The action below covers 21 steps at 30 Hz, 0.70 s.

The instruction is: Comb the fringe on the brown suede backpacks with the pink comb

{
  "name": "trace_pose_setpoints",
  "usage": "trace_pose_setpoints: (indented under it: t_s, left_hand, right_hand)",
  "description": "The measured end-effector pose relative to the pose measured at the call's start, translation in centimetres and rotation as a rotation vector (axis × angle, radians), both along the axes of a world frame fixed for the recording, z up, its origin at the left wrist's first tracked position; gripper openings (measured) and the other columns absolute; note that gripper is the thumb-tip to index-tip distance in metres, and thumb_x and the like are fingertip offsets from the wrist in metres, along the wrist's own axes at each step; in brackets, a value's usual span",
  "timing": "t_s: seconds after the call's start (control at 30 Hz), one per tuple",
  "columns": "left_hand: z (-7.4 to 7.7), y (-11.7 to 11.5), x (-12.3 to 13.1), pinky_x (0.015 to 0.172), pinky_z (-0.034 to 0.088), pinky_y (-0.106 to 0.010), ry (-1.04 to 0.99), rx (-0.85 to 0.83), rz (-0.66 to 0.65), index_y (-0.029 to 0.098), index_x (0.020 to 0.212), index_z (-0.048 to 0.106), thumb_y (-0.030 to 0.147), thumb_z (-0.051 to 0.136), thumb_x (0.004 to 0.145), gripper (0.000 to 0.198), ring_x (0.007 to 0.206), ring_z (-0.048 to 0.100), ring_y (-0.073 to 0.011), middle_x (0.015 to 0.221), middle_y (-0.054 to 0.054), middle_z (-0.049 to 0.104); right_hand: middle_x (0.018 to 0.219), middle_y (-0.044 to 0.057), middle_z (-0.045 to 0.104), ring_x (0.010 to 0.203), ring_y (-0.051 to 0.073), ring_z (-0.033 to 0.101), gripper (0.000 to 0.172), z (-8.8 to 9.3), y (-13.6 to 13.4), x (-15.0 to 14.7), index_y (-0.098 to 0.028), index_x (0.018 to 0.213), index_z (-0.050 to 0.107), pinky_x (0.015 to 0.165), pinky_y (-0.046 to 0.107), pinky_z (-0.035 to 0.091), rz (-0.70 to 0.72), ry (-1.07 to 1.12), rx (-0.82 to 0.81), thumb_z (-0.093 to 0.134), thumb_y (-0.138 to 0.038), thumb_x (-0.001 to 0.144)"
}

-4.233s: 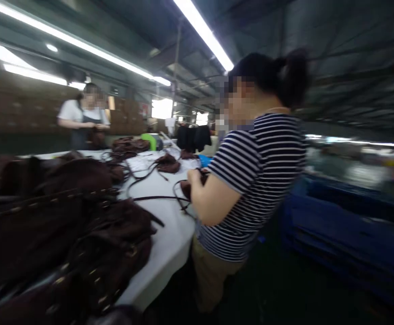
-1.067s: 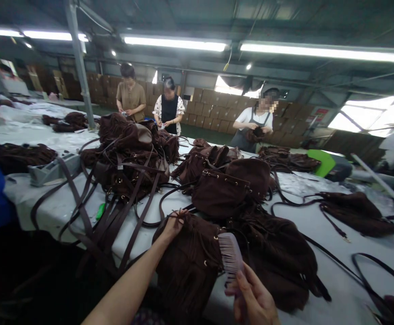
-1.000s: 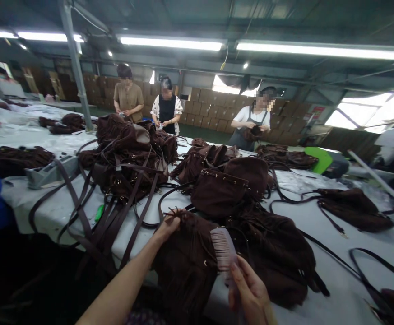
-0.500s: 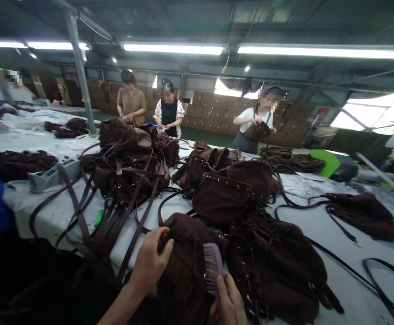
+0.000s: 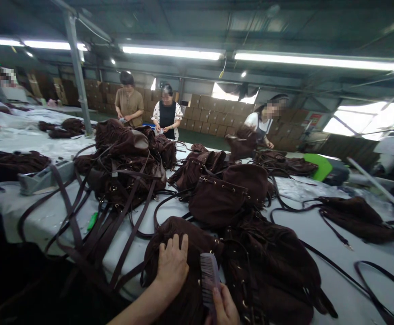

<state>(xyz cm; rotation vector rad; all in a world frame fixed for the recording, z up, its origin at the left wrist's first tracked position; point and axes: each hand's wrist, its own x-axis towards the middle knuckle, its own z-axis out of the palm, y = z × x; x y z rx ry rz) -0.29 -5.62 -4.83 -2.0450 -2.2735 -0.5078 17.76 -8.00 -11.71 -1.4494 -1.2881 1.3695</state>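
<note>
One pale purple comb (image 5: 209, 273) is gripped by its handle in the right hand (image 5: 225, 306), its teeth against or just over one dark brown bag (image 5: 192, 295) at the near edge of the table (image 5: 355, 307); the left hand (image 5: 173, 262) rests palm down on that bag, fingers slightly apart and clasping nothing visible. Three co-workers (image 5: 167, 113) stand across the table, and one red-marked sign (image 5: 314, 119) behind is too small to read.

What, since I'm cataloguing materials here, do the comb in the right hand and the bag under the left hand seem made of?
The comb: probably pale purple plastic with a smooth finish, judging by its even teeth and spine in one colour. The bag: dark brown, matte, perhaps suede or imitation, given its dull, soft-looking surface; which, I can't tell.
</note>
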Motion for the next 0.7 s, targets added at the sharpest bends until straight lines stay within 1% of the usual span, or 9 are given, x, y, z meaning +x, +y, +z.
trace_pose_setpoints:
  t_s: [0.07, 0.13, 0.23, 0.33, 0.4, 0.47, 0.57, 0.63, 0.7]
  left_hand:
    - [0.4, -0.2, -1.0, 0.087, 0.043, -0.045, 0.021, -0.03, 0.019, 0.014, 0.116, 0.062, 0.007, 0.05, 0.079, 0.039, 0.099, 0.056, -0.0301, 0.108, -0.015, 0.061]
    - [0.3, -0.5, -1.8, 0.078, 0.045, -0.039, 0.016, -0.056, 0.012, 0.014, 0.099, 0.065, 0.006, 0.047, 0.082, 0.026, 0.091, 0.058, -0.0269, 0.098, -0.012, 0.061]
    - [-0.4, -0.9, -2.8, 0.068, 0.043, -0.032, -0.005, -0.027, -0.04, 0.015, 0.097, 0.063, 0.001, 0.04, 0.086, 0.029, 0.084, 0.057, -0.0229, 0.098, -0.01, 0.061]
    - [-0.5, -1.2, -3.8, 0.076, 0.042, -0.035, -0.041, 0.073, -0.127, 0.018, 0.094, 0.063, 0.007, 0.042, 0.092, 0.024, 0.091, 0.054, -0.024, 0.105, -0.009, 0.061]
    - [-0.2, -1.2, -4.5, 0.083, 0.04, -0.039, -0.079, 0.123, -0.157, 0.019, 0.092, 0.063, 0.014, 0.044, 0.094, 0.019, 0.096, 0.052, -0.0257, 0.108, -0.008, 0.062]
    - [0.1, -1.0, -5.1, 0.083, 0.037, -0.041, -0.119, 0.125, -0.178, 0.02, 0.092, 0.063, 0.018, 0.043, 0.096, 0.02, 0.094, 0.052, -0.0264, 0.101, -0.007, 0.065]
    - [0.5, -0.5, -6.0, 0.078, 0.036, -0.039, -0.183, 0.115, -0.22, 0.021, 0.092, 0.063, 0.019, 0.04, 0.097, 0.024, 0.086, 0.053, -0.0258, 0.087, -0.007, 0.066]
    - [0.8, 0.0, -6.4, 0.076, 0.037, -0.037, -0.251, 0.147, -0.255, 0.021, 0.093, 0.063, 0.02, 0.04, 0.097, 0.024, 0.085, 0.054, -0.0248, 0.088, -0.008, 0.066]
    - [1.4, 0.5, -6.3, 0.074, 0.038, -0.035, -0.324, 0.186, -0.299, 0.022, 0.093, 0.064, 0.021, 0.042, 0.097, 0.023, 0.085, 0.055, -0.0241, 0.089, -0.007, 0.066]
  right_hand:
    - [0.045, -0.002, 0.057, 0.033, 0.017, 0.05, 0.076, 0.6, 0.2, -0.1, -0.019, 0.114, 0.052, 0.034, 0.024, 0.032, -0.016, 0.011, -0.014, 0.048, -0.084, 0.074]
    - [0.041, -0.003, 0.055, 0.033, 0.017, 0.05, 0.079, 1.8, 0.5, -0.1, -0.018, 0.112, 0.053, 0.034, 0.023, 0.032, 0.006, 0.017, -0.026, 0.05, -0.085, 0.07]
    - [0.043, -0.001, 0.059, 0.038, 0.02, 0.056, 0.079, 5.0, 1.0, 0.1, -0.017, 0.115, 0.053, 0.038, 0.024, 0.041, 0.02, -0.043, 0.026, 0.051, -0.083, 0.072]
    - [0.047, 0.0, 0.062, 0.045, 0.02, 0.06, 0.069, 9.1, 1.6, -0.1, -0.017, 0.111, 0.057, 0.045, 0.025, 0.047, 0.038, -0.155, 0.16, 0.05, -0.077, 0.078]
    - [0.047, -0.001, 0.061, 0.043, 0.019, 0.059, 0.065, 11.7, 2.1, -0.8, -0.018, 0.106, 0.059, 0.043, 0.025, 0.046, 0.078, -0.197, 0.214, 0.047, -0.076, 0.08]
    - [0.05, -0.001, 0.061, 0.038, 0.018, 0.055, 0.065, 13.4, 2.8, -1.9, -0.018, 0.109, 0.058, 0.038, 0.025, 0.043, 0.107, -0.198, 0.255, 0.044, -0.075, 0.082]
    - [0.063, 0.002, 0.065, 0.042, 0.019, 0.058, 0.057, 14.0, 4.0, -3.8, -0.018, 0.128, 0.052, 0.04, 0.027, 0.044, 0.111, -0.24, 0.342, 0.039, -0.06, 0.091]
    - [0.079, 0.008, 0.07, 0.061, 0.023, 0.067, 0.051, 13.2, 4.7, -5.1, -0.017, 0.137, 0.046, 0.056, 0.031, 0.05, 0.113, -0.356, 0.413, 0.041, -0.04, 0.093]
    - [0.093, 0.011, 0.071, 0.081, 0.028, 0.07, 0.056, 11.9, 5.2, -6.7, -0.017, 0.142, 0.042, 0.073, 0.036, 0.051, 0.132, -0.476, 0.449, 0.049, -0.025, 0.088]
